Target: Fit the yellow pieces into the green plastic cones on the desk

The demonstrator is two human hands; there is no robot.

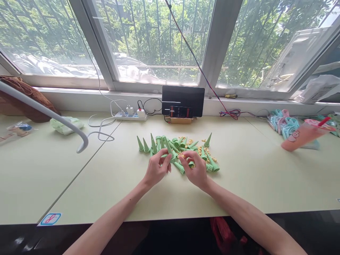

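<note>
My left hand (158,166) is closed around a green plastic cone (170,150), its pointed end tilted up and away. Close beside it, my right hand (195,168) pinches a small yellow-orange plastic piece (182,154) between thumb and fingertips. Behind and around both hands lies a heap of similar green cones (212,163), mostly on their sides. Small yellow pieces (201,151) are scattered among them. To the left of the heap, several cones (140,143) stand upright with their tips up. Another upright cone (208,140) stands at the right back.
A phone (181,112) leans before a dark tablet (183,95) at the table's back. Left of them is a power strip (131,116) with cables. A drink cup (304,136) and pastel bundles (283,122) are on the right. A white curved lamp arm (47,111) crosses the left.
</note>
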